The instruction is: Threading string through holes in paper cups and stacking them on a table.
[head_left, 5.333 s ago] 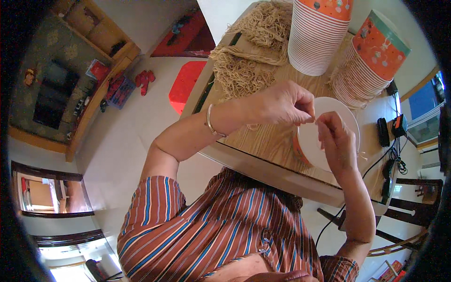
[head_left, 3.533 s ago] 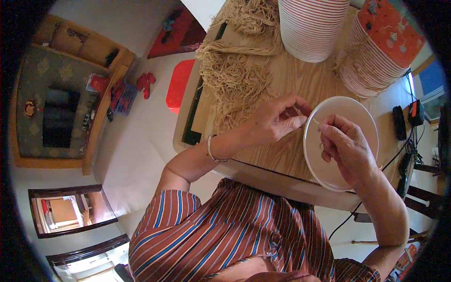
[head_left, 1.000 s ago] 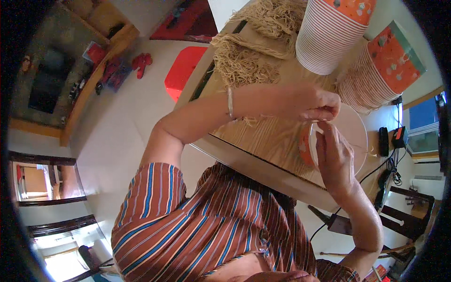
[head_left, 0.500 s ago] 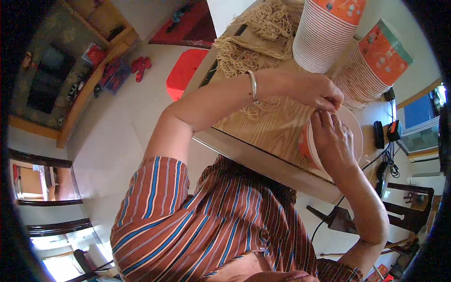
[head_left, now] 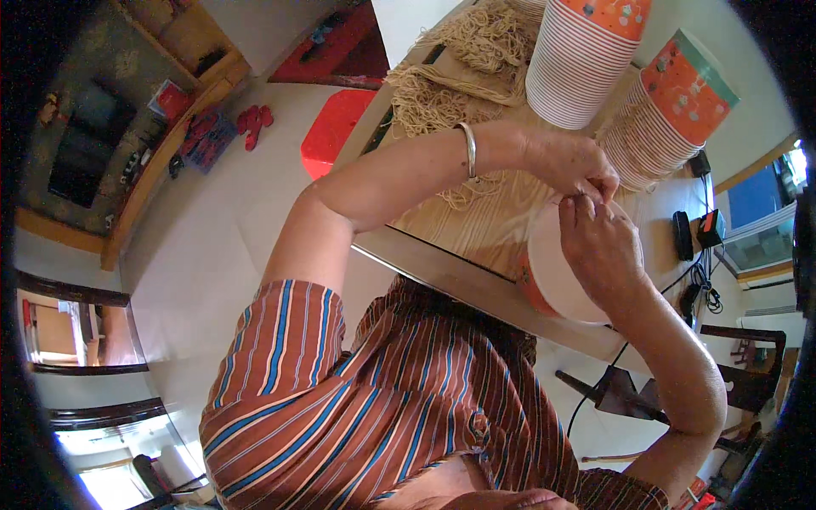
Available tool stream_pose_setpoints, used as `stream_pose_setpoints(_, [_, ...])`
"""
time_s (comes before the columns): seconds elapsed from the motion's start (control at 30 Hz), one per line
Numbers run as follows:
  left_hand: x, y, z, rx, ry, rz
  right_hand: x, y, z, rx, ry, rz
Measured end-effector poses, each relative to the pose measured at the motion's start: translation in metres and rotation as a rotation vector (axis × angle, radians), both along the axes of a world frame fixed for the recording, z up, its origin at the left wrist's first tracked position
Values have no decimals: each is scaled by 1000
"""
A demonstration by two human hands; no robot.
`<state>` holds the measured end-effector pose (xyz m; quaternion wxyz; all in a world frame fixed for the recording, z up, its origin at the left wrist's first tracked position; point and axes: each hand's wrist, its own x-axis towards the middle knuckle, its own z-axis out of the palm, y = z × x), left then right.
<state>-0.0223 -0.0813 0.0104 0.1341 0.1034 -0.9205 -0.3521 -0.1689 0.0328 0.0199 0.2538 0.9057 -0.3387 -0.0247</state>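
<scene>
An orange-patterned paper bucket (head_left: 535,291) with a white inside sits tilted at the table's near right edge. My left hand (head_left: 580,167), with a silver bangle on its wrist, reaches across to the bucket's far rim, fingers pinched closed. My right hand (head_left: 599,251) lies over the bucket's mouth, its bent fingertips closed at the same spot on the rim. The fingertips of both hands meet there, and whatever small thing is between them is hidden. Beyond them stand a stack of nested paper buckets (head_left: 576,72) and a second stack (head_left: 653,136) with twine strands along its rims.
Loose bundles of beige twine (head_left: 425,98) lie on the wooden table (head_left: 463,234) at the far left. Past the right side are a black box (head_left: 711,228) and dark cables (head_left: 704,280). A red stool (head_left: 334,132) stands left of the table.
The bucket has shifted a little to the left and toward me, and more of its white inside shows. My right forearm has swung slightly outward. Both hands stay together at the rim.
</scene>
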Motion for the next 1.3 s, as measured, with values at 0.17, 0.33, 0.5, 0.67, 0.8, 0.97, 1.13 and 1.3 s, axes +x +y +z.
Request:
stream_pose_setpoints(0.17, [-4, -3, -2, 34, -49, 13, 3, 1, 3, 67, 16, -49])
stream_pose_setpoints(0.33, [-6, -4, 2, 92, -52, -15, 3, 2, 3, 116, -17, -97])
stream_pose_setpoints(0.5, [-6, -2, 3, 233, -21, -40, 4, 5, 1, -20, 57, -116])
stream_pose_setpoints(0.67, [-8, -2, 3, 356, -38, -45, 0, 1, -11, -27, 57, -146])
stream_pose_setpoints(0.8, [-12, 1, 3, 180, -67, -20, -4, 3, -15, -106, 39, -120])
stream_pose_setpoints(0.97, [-13, 4, -2, 295, -20, 57, -4, 8, -3, 12, 28, -198])
stream_pose_setpoints(1.13, [-13, 8, -16, 153, 203, 104, -23, -11, 7, 405, -379, -260])
stream_pose_setpoints(1.3, [2, 33, -24, 132, 454, 282, -39, -22, 17, 1257, -886, -666])
